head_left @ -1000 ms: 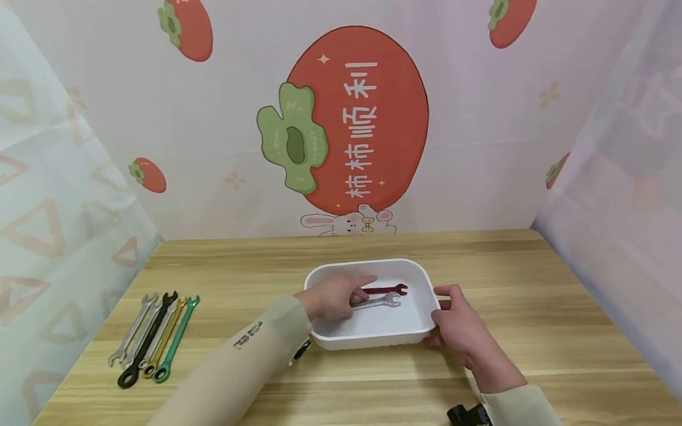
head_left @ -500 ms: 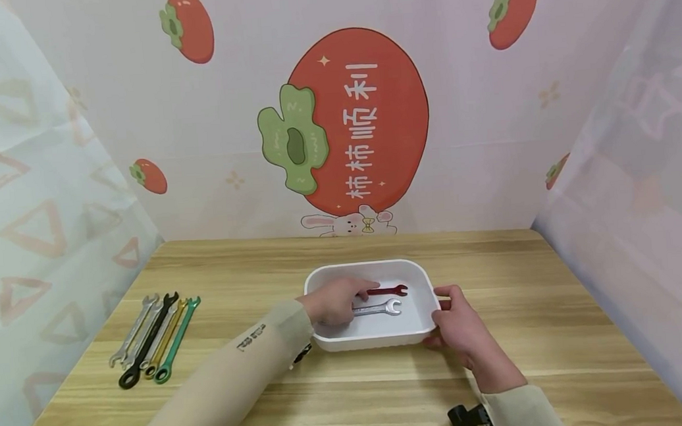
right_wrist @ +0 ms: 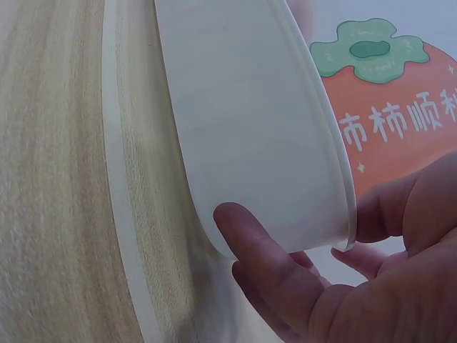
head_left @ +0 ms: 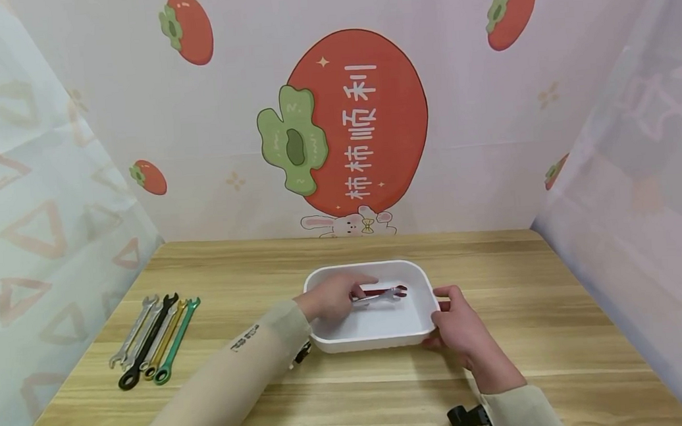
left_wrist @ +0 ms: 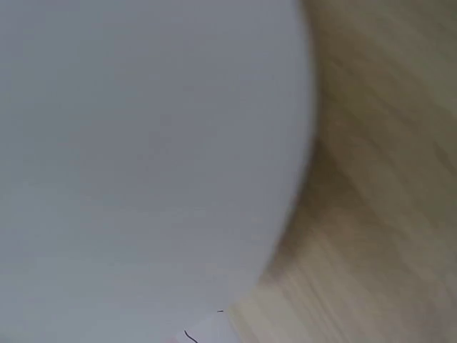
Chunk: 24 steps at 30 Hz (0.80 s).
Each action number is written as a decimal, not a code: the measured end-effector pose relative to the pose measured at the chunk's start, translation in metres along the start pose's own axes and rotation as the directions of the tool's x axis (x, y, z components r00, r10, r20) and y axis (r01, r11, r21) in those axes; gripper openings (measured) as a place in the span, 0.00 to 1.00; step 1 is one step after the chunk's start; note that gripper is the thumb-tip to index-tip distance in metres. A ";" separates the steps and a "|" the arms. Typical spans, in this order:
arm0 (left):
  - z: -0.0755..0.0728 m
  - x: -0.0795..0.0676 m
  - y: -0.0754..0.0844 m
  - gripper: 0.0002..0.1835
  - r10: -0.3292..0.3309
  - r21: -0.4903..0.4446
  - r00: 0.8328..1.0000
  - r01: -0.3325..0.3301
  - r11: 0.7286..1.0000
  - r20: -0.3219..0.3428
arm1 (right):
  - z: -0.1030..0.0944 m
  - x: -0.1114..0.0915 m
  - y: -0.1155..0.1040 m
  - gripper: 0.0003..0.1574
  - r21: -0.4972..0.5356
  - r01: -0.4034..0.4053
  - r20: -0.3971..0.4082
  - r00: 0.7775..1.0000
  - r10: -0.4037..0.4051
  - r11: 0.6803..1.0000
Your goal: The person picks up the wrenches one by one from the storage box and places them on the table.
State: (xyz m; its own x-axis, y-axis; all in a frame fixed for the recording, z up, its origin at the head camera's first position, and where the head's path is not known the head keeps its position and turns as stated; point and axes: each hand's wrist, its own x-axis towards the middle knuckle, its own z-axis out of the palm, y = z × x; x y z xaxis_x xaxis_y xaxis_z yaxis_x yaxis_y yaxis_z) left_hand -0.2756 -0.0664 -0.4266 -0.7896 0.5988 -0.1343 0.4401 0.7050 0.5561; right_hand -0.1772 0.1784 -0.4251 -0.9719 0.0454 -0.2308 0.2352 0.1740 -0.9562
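My left hand [head_left: 334, 296] reaches into a white plastic tray [head_left: 374, 343] in the head view and pinches a silver wrench [head_left: 382, 296], its index finger extended toward the far wall. The silver wrench's jaw end overlaps the jaw of a red wrench [head_left: 376, 292] lying on the tray floor. The rear parts of both wrenches are hidden by the hand. My right hand [head_left: 460, 320] grips the tray's right end; in the right wrist view its fingers [right_wrist: 243, 225] curl around the corner and rim. Only the blurred tray wall [left_wrist: 143, 157] fills most of the left wrist view.
At the left of the wooden table [head_left: 354, 403] several wrenches lie side by side, among them a black wrench [head_left: 148, 342], a green wrench [head_left: 177, 340] and a gold wrench [head_left: 164, 341]. A printed backdrop [head_left: 475, 184] stands behind the table.
The silver wrench first shifts toward me in the tray, then swings back over the red wrench, its jaw end tilted. The left hand stays in the tray; the right hand keeps its grip.
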 end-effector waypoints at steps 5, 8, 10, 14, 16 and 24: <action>-0.011 -0.002 0.003 0.38 -0.029 -0.188 0.998 0.019 0.982 -0.051 | 0.000 -0.001 0.000 0.30 -0.011 -0.006 -0.001 1.000 0.006 1.000; -0.018 -0.004 0.005 0.36 -0.069 -0.355 0.994 0.036 0.934 -0.081 | 0.000 -0.001 0.000 0.30 -0.015 -0.004 -0.001 1.000 0.004 1.000; -0.022 -0.007 0.006 0.34 -0.106 -0.490 0.991 0.053 0.870 -0.081 | 0.001 -0.001 -0.001 0.31 -0.014 -0.003 -0.001 1.000 0.003 1.000; -0.031 -0.014 0.005 0.35 -0.178 -0.678 0.983 0.095 0.729 -0.054 | 0.001 -0.002 -0.002 0.31 -0.017 -0.004 -0.001 1.000 0.004 1.000; -0.034 -0.018 0.004 0.35 -0.206 -0.725 0.977 0.103 0.681 -0.054 | 0.001 -0.002 -0.002 0.31 -0.018 -0.004 -0.001 1.000 0.004 1.000; -0.046 -0.036 -0.009 0.36 -0.284 -0.805 0.954 0.094 0.586 -0.096 | 0.001 -0.003 -0.002 0.31 -0.023 0.001 -0.006 1.000 -0.001 1.000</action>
State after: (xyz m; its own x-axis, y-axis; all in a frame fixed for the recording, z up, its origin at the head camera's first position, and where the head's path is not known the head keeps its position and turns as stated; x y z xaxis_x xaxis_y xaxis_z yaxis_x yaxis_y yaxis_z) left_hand -0.2707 -0.1113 -0.3893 -0.9195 0.3340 -0.2072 -0.1599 0.1638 0.9734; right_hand -0.1745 0.1769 -0.4230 -0.9722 0.0507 -0.2287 0.2343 0.1961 -0.9522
